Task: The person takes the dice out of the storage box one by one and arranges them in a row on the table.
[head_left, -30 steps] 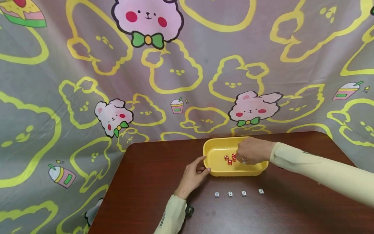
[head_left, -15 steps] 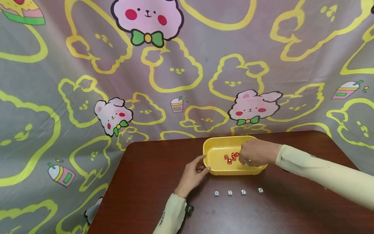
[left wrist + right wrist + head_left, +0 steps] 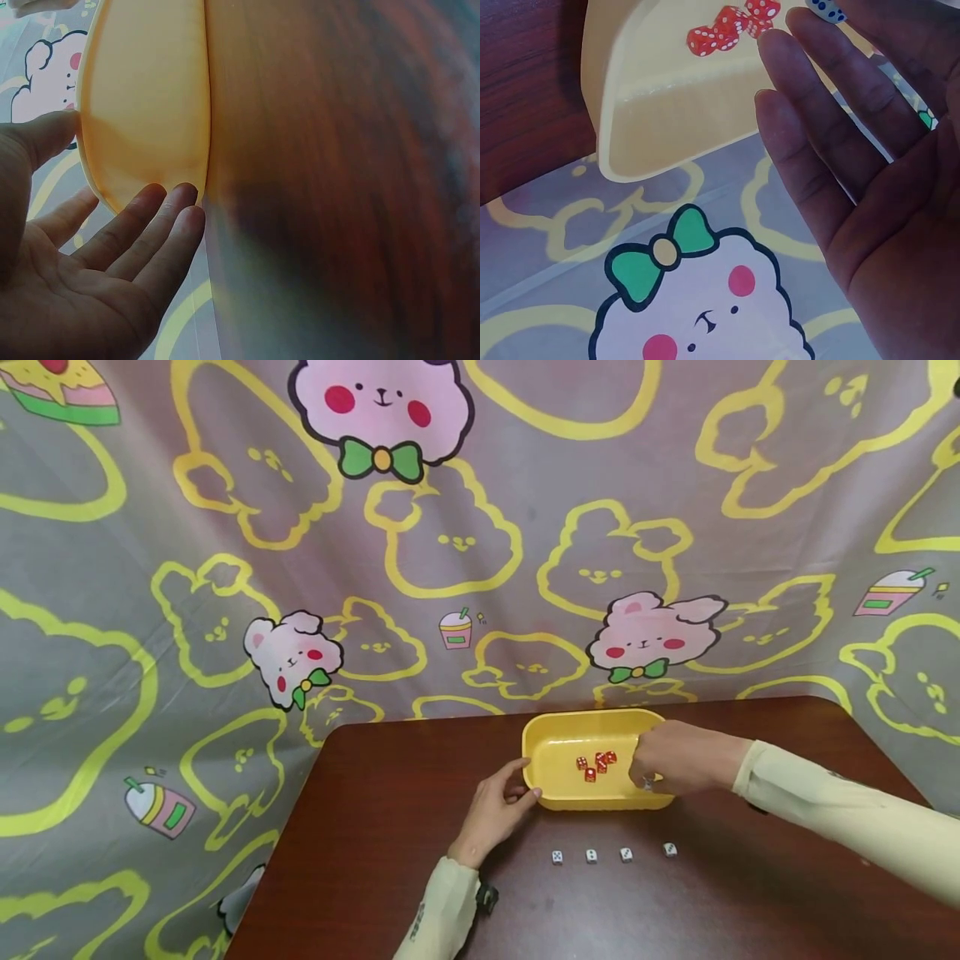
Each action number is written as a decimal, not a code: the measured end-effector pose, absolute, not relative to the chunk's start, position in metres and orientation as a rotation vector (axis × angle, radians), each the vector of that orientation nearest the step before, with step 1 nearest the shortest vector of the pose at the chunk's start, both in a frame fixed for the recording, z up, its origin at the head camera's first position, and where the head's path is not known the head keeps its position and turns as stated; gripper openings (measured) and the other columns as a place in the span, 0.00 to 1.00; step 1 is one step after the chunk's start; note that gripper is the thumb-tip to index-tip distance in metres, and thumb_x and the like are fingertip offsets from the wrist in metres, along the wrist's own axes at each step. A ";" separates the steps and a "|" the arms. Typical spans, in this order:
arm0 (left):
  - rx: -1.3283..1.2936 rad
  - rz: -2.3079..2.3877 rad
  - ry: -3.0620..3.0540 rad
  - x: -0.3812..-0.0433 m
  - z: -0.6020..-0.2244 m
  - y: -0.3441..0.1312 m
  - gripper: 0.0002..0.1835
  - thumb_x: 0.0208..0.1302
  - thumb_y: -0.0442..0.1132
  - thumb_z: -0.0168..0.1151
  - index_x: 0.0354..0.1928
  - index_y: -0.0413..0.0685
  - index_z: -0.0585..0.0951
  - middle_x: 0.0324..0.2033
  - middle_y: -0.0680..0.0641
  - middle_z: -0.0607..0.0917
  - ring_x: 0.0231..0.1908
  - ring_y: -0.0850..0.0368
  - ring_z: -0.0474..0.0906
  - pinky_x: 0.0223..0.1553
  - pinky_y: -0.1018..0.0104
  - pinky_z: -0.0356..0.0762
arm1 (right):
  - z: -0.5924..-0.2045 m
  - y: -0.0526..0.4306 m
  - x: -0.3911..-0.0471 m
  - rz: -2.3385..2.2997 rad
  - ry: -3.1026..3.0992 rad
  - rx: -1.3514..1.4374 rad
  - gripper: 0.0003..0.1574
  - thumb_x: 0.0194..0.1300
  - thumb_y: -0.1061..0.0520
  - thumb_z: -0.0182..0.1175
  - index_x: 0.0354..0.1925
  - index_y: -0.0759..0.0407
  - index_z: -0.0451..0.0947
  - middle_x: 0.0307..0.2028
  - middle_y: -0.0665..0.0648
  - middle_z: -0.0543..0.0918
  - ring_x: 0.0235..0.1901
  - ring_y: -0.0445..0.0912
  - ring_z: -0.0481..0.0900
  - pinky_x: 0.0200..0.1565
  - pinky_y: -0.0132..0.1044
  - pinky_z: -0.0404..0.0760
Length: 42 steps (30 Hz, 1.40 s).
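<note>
A shallow yellow tub [image 3: 551, 781] sits on the table. My left hand [image 3: 491, 814] rests at its left end; in the left wrist view, fairly straight fingers [image 3: 139, 247] touch the wall and the thumb reaches the rim. Over the tub's right end, my right hand [image 3: 686, 758] pinches a white die [image 3: 826, 10] with blue dots, seen between the fingertips in the right wrist view; fingers partly hide it. Several red dice [image 3: 590, 775] lie clustered on the tub floor, left of this hand. In front of the tub, several white dice [image 3: 626, 855] stand in a spaced row.
The dark brown wooden table [image 3: 375, 827] extends to both sides and in front of the tub. Behind it hangs a grey cloth [image 3: 510, 552] with cartoon prints, close to the table's back edge.
My right hand has moved to the right over the tub, away from the red dice, uncovering more of them. My left hand stays at the tub's left end. The white row is unchanged.
</note>
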<state>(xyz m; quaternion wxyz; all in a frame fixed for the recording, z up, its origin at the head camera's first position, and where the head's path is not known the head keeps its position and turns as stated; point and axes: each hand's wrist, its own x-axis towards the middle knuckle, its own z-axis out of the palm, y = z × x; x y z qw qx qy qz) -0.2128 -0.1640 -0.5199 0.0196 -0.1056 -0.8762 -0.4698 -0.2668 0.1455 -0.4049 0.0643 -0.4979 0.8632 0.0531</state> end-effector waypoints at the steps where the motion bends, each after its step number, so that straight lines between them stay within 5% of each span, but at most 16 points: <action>1: -0.326 -1.462 -2.717 -0.213 -0.520 -0.164 0.30 0.71 0.47 0.69 0.72 0.48 0.75 0.61 0.40 0.85 0.52 0.50 0.88 0.54 0.58 0.88 | -0.405 0.147 -0.266 0.152 2.607 -1.510 0.09 0.57 0.59 0.78 0.30 0.43 0.89 0.23 0.40 0.85 0.22 0.38 0.68 0.28 0.31 0.71; 22: -0.347 -1.463 -2.693 -0.213 -0.520 -0.164 0.29 0.71 0.45 0.69 0.71 0.48 0.75 0.62 0.40 0.85 0.52 0.49 0.88 0.54 0.56 0.88 | -0.408 0.166 -0.251 0.089 2.635 -1.481 0.14 0.54 0.62 0.79 0.29 0.41 0.88 0.24 0.39 0.85 0.24 0.38 0.68 0.29 0.33 0.74; 42: -0.348 -1.461 -2.698 -0.213 -0.522 -0.164 0.30 0.71 0.45 0.69 0.71 0.48 0.75 0.63 0.41 0.84 0.53 0.49 0.88 0.54 0.56 0.88 | -0.421 0.189 -0.241 -0.097 2.634 -1.445 0.22 0.55 0.63 0.77 0.22 0.36 0.81 0.18 0.33 0.70 0.23 0.34 0.62 0.27 0.29 0.67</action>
